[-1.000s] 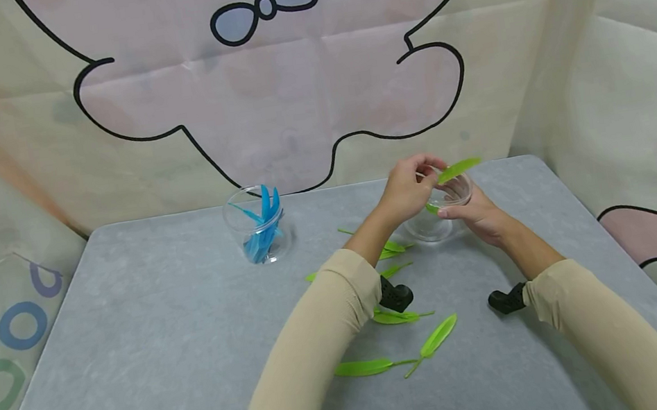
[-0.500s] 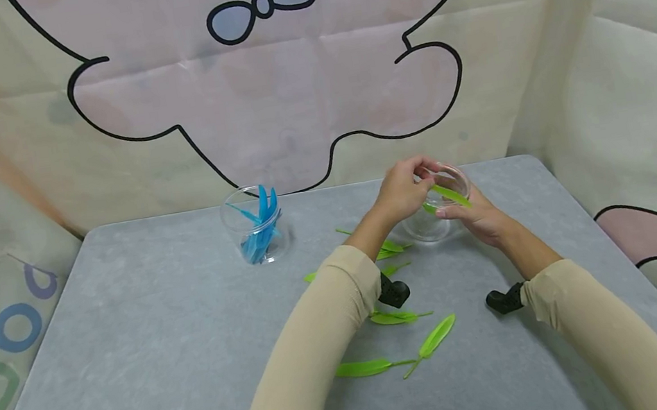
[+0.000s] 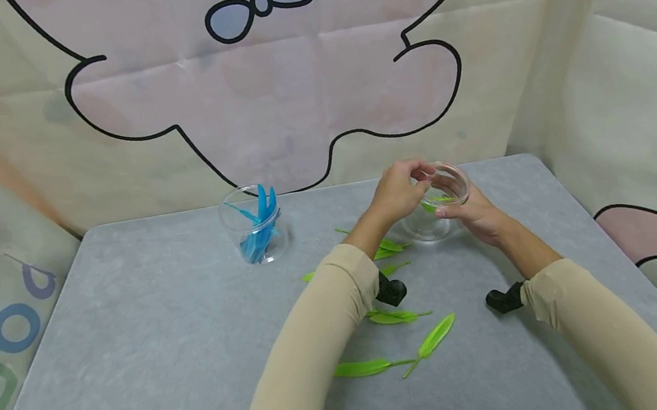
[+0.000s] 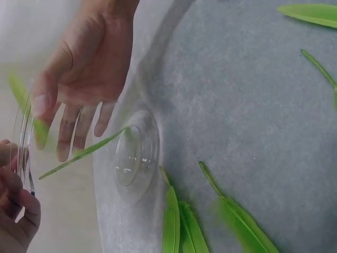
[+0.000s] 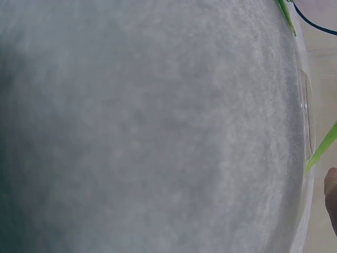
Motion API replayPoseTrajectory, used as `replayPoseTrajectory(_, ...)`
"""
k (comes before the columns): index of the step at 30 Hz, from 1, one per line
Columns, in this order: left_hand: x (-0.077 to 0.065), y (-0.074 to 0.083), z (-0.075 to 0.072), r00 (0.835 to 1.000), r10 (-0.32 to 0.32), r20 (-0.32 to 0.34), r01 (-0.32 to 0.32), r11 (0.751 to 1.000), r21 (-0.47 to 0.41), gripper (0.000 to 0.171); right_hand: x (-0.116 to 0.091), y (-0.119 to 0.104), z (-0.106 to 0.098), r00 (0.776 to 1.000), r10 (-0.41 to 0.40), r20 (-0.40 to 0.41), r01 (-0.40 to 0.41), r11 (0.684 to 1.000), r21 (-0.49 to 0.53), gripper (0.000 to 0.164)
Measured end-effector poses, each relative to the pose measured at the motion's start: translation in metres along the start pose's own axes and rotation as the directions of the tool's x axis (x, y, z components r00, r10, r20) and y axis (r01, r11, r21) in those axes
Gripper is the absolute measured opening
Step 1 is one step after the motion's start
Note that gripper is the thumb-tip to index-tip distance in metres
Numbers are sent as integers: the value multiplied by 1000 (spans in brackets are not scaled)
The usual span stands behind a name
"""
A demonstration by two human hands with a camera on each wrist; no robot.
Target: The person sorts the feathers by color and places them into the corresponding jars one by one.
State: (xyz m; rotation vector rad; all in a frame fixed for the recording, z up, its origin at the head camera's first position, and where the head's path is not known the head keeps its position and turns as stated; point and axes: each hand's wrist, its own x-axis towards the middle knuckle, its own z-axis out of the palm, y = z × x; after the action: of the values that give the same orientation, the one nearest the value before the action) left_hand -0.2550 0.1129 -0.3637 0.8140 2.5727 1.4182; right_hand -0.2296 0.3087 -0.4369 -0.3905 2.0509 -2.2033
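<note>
A clear plastic cup (image 3: 429, 227) stands near the table's back edge, with green feathers (image 3: 438, 201) inside. Around its right side wraps my right hand (image 3: 481, 215), thumb on the near wall; the left wrist view shows this hand (image 4: 95, 58) through the clear plastic. The curled fingers of my left hand (image 3: 400, 189) pinch the cup's rim from the left, partly hiding it. One feather (image 4: 84, 153) slants inside the cup, its stem end near the mouth. In the right wrist view only a fingertip (image 5: 331, 195) and a green feather (image 5: 322, 150) show at the edge.
Several green feathers (image 3: 437, 335) lie scattered on the grey table (image 3: 167, 361), some partly under my left arm. Another clear cup (image 3: 230, 229) holding blue feathers (image 3: 259, 232) stands back left. A printed cloth (image 3: 286, 85) hangs behind the table.
The green feather that stuck out above the rim from my left fingers has tipped down and now lies inside the cup. Both hands have stayed almost in place.
</note>
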Motion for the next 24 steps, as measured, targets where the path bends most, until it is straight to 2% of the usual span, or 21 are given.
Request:
replayPoseTrajectory(5,0,0,-1,1000,17,5,-17,1000,12,24,1,2,-1,999,-28,16,28,999,22,82)
replayPoseTrajectory(14,-7,-4,-9,996,81,31,-78,994,-73,23,2,3,-2,1000,-14,2,14,1000,18,83)
replayPoseTrajectory(20,-20,-9,-19,987,139,80,-130,985,-113,23,1,3,-2,1000,14,1,-14,1000,-6,84)
replayPoseTrajectory(24,-36,-15,-25,975,162,150,-144,982,-122,24,1,2,-3,1000,15,5,-15,1000,-15,87)
